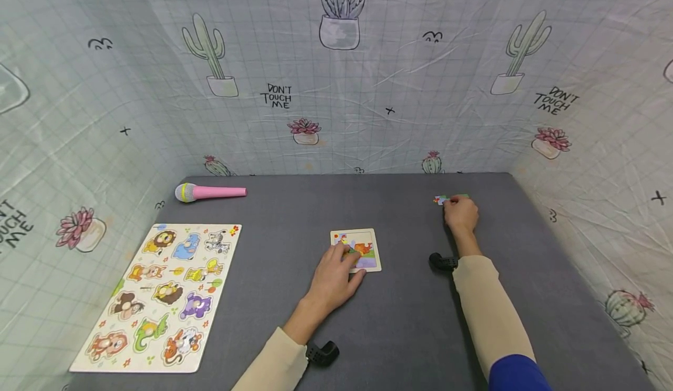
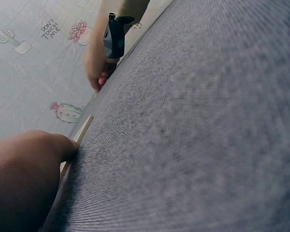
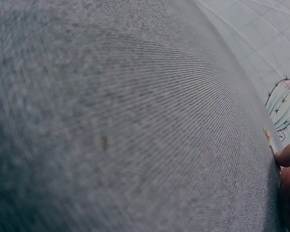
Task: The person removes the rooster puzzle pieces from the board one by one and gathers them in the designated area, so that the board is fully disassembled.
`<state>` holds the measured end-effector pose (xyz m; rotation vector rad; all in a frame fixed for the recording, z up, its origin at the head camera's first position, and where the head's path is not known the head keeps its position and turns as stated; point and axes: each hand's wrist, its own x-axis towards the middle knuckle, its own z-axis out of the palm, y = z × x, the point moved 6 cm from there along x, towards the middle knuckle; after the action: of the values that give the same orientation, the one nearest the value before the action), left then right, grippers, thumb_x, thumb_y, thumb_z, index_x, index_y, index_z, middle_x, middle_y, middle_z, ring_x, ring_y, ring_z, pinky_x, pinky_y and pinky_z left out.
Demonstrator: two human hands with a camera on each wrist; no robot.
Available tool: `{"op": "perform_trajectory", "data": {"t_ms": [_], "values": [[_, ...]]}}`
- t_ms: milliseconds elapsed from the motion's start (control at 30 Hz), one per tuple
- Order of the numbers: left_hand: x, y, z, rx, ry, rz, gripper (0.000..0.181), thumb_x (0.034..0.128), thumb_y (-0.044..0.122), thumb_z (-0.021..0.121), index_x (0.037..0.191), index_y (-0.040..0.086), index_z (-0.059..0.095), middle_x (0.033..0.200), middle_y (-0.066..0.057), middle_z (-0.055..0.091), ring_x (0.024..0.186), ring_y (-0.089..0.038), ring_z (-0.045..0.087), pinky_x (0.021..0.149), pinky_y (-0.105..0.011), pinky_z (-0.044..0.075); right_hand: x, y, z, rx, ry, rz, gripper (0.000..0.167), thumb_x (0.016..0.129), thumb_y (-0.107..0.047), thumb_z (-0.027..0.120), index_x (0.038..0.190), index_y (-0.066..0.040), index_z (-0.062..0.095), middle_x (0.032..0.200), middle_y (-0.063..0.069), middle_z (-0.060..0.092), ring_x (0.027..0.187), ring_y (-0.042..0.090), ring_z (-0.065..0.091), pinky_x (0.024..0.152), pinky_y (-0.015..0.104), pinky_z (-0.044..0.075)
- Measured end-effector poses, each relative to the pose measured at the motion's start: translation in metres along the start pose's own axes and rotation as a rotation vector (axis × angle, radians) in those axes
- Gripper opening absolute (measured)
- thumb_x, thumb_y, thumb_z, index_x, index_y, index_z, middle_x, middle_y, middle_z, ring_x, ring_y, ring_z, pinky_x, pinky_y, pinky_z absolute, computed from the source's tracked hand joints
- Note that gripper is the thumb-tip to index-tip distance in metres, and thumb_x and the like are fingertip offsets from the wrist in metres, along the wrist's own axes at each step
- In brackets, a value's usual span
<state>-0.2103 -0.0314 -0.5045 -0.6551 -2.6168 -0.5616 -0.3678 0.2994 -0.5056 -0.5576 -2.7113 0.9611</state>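
A small square wooden jigsaw board [image 1: 370,234] with a colourful picture lies in the middle of the table. My left hand [image 1: 332,277] rests on its lower left part, fingers laid over the picture and thumb by the near edge. In the left wrist view that thumb [image 2: 63,146] touches the board's edge. Toward the far right, my right hand [image 1: 462,215] has its fingertips on small puzzle pieces [image 1: 439,200]. One thin piece [image 3: 269,139] shows at the thumb and fingertips in the right wrist view. The hand covers part of the pieces.
On the left lies a large animal puzzle board [image 1: 176,271]. A pink toy microphone [image 1: 218,192] lies behind it near the table's back edge. Patterned cloth [image 1: 357,87] walls off the back and both sides of the grey table [image 1: 405,321].
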Motion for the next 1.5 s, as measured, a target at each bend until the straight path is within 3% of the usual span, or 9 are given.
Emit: {"op": "perform_trajectory", "data": {"t_ms": [567,700,767,833,900,1067,1500], "values": [[-0.001,0.002,-0.003,-0.003,0.017,0.008,0.030,0.0888,0.033,0.075,0.110,0.011,0.072,0.110,-0.010,0.059,0.103,-0.025,0.057,0.095,-0.041,0.048,-0.004,0.003,-0.001,0.072,0.002,0.038,0.039,0.100,-0.023,0.052,0.126,0.004,0.065,0.122,0.026,0.067,0.113,0.044,0.061,0.101,0.054,0.046],[-0.002,0.001,0.000,0.006,-0.006,-0.006,0.031,0.0898,0.034,0.074,0.112,0.013,0.073,0.111,-0.009,0.059,0.104,-0.024,0.057,0.095,-0.040,0.048,-0.007,0.005,-0.003,0.129,0.008,0.051,0.042,0.099,-0.023,0.053,0.130,0.003,0.062,0.119,0.025,0.069,0.097,0.038,0.069,0.102,0.049,0.047],[-0.002,0.001,0.001,0.009,-0.019,-0.011,0.031,0.0906,0.034,0.073,0.113,0.013,0.072,0.112,-0.009,0.059,0.104,-0.024,0.057,0.096,-0.040,0.047,-0.009,0.004,-0.004,0.150,0.001,0.052,0.043,0.099,-0.024,0.053,0.132,0.002,0.060,0.116,0.024,0.070,0.072,0.026,0.072,0.095,0.046,0.052],[-0.001,0.000,0.001,0.008,-0.022,-0.013,0.031,0.0906,0.034,0.073,0.113,0.013,0.072,0.112,-0.009,0.059,0.105,-0.024,0.057,0.096,-0.040,0.047,-0.010,0.002,-0.006,0.162,-0.004,0.050,0.043,0.099,-0.024,0.054,0.133,0.002,0.059,0.114,0.022,0.070,0.049,0.013,0.065,0.083,0.039,0.057],[-0.001,0.000,0.002,0.007,-0.020,-0.012,0.031,0.0903,0.034,0.073,0.113,0.012,0.072,0.112,-0.009,0.059,0.105,-0.024,0.057,0.097,-0.040,0.047,-0.012,0.000,-0.008,0.173,-0.005,0.049,0.043,0.099,-0.024,0.055,0.133,0.002,0.059,0.113,0.022,0.070,0.041,0.000,0.055,0.069,0.029,0.056],[-0.001,0.000,0.002,0.002,-0.021,-0.011,0.031,0.0904,0.033,0.073,0.113,0.013,0.072,0.113,-0.009,0.059,0.106,-0.024,0.057,0.098,-0.040,0.046,-0.018,-0.008,-0.013,0.210,0.012,0.051,0.041,0.098,-0.024,0.057,0.130,0.001,0.062,0.114,0.020,0.070,0.044,-0.007,0.047,0.052,0.014,0.045],[-0.001,0.000,0.001,0.021,-0.028,-0.002,0.031,0.0918,0.035,0.071,0.114,0.014,0.071,0.115,-0.009,0.058,0.106,-0.025,0.057,0.098,-0.040,0.047,-0.039,-0.033,-0.016,0.289,-0.003,0.016,0.043,0.098,-0.030,0.060,0.131,-0.002,0.063,0.114,0.019,0.068,0.045,-0.006,0.050,0.051,0.015,0.046]]}}
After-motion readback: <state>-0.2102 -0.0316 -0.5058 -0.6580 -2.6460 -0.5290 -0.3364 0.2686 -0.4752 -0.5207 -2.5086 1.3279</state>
